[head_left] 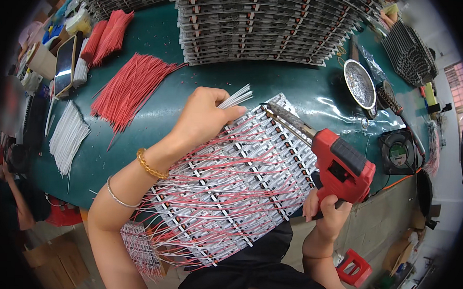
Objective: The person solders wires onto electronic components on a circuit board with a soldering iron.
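White wires (236,98) in left hand (204,118), red soldering gun (338,166) in right hand (327,211)

Bright, even light — table sheen, fisheye-bent rim, dark blurred corners.

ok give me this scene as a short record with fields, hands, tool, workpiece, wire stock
left hand: pinches a small bunch of thin white wires over the panel
right hand: grips a red pistol-shaped soldering gun, tip at the panel's far edge
workpiece: slanted panel of white strips with red and white leads
wire stock: loose red wire pile, white wire pile
surface: green table
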Demonstrator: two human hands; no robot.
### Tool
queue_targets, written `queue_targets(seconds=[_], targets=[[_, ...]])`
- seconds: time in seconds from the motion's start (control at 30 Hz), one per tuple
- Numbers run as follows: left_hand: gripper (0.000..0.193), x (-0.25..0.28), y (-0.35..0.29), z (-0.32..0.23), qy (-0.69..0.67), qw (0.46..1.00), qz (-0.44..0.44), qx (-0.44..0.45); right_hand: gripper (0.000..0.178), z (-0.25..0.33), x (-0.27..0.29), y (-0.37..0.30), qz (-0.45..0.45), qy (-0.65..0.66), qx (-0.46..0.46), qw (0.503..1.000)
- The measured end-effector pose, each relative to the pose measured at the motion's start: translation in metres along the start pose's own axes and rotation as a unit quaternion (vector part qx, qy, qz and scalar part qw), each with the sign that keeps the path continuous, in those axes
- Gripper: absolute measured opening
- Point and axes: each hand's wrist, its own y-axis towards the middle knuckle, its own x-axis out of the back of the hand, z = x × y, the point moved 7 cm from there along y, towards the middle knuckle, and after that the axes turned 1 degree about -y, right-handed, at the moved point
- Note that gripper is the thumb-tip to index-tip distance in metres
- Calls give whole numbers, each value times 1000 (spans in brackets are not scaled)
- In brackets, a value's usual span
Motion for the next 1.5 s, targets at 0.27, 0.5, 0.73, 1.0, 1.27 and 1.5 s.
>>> queue_targets(seconds=[0.27,0.5,0.73,1.0,1.27,1.5], targets=[[25,-1,-8,-8,114,990,-61,-57,68,-7,-4,5,22,5,-14,1000],[24,-4,-10,-8,125,986,-79,-74,66,-13,-1,4,19,-18,-38,999],[25,-3,-10,-10,141,983,-90,-81,69,-10,0,1,-12,24,-7,1000],[24,-2,-12,-11,141,982,-93,-82,69,-9,-2,1,-4,18,-3,1000],[20,3,-11,-2,45,994,-77,-66,67,-7,3,-1,-5,59,19,998],[20,52,-23,-46,114,958,-192,-182,65,2,18,-13,-31,90,65,993]])
